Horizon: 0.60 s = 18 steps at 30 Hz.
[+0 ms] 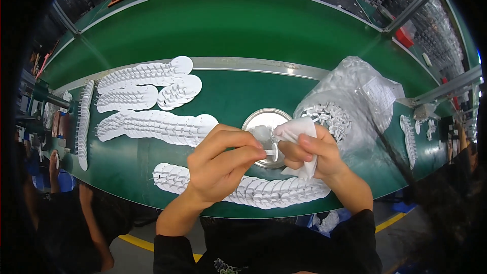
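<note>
Between the thumb and fingertips of my left hand (218, 165) is a small white plastic part (273, 152), held sideways in a pinch. My right hand (323, 155) is closed round a crumpled white cloth (304, 131), its fingers close beside the part; whether they touch it I cannot tell. Both hands are over a round metal dish (252, 119), which has something pale or clear in it. Closest to me, under my wrists, lies a long overlapping row of white discs (276, 193) with small upright pieces on them.
Further overlapping rows of white discs (157, 124) cover the left of the green table (228, 91). At right an open clear plastic bag (350, 81) spills small white parts (335, 122). A metal-edged ledge (243, 64) runs along the back. Another person's arm (94, 223) shows at lower left.
</note>
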Tool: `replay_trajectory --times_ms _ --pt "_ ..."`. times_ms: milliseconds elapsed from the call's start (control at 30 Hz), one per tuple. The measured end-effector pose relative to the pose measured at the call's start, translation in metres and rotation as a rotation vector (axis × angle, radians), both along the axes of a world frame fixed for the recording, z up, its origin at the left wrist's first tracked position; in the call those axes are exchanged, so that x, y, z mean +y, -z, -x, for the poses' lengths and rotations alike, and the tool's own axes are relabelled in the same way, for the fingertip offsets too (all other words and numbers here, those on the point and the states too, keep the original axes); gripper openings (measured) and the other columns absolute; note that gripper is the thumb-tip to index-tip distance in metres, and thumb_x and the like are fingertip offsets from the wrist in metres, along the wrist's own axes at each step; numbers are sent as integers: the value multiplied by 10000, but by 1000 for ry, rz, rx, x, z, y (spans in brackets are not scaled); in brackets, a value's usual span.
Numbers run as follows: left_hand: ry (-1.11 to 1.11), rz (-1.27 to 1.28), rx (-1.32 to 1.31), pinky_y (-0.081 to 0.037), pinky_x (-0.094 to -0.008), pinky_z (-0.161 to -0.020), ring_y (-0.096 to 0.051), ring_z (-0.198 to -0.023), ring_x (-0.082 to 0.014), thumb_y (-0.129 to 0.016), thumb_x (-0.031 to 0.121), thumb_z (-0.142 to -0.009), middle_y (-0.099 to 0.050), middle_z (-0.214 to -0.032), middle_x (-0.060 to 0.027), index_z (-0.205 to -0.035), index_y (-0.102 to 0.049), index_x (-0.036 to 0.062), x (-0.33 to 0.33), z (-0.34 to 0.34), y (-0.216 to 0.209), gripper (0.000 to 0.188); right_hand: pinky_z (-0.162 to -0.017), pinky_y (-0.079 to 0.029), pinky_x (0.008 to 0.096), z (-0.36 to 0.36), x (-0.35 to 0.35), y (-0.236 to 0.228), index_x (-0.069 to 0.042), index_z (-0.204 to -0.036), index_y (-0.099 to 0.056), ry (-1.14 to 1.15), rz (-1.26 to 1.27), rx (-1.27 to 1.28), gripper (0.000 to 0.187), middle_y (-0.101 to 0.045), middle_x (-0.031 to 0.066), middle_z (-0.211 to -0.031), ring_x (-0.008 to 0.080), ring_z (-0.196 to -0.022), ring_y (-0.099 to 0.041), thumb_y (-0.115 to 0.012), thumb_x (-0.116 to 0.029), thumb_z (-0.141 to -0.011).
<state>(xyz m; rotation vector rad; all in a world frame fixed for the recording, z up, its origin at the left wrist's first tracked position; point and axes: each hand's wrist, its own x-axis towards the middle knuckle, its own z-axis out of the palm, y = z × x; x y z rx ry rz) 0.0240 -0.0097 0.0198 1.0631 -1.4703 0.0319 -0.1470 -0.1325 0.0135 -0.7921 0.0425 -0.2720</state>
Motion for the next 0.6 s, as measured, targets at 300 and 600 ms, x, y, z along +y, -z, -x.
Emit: replay_trajectory --times_ms 300,600 --pt "-2 1 15 -473 -290 -571 -590 -703 -232 -747 -69 -601 -633 -845 -107 -837 -673 -15 -6 2 7 254 -479 -237 235 4 0 1 88 -1232 -510 -59 -59 8 392 -387 -30 -639 60 -529 -293 -469 -206 -976" --pt "-15 -10 26 -475 -291 -556 -592 -684 -230 -771 -24 -621 -634 -831 -108 -843 -671 -23 -6 7 10 243 -485 -256 244 8 -1 -1 87 -1184 -542 -59 -25 55 349 -411 -16 -645 64 -541 -331 -492 -181 -966"
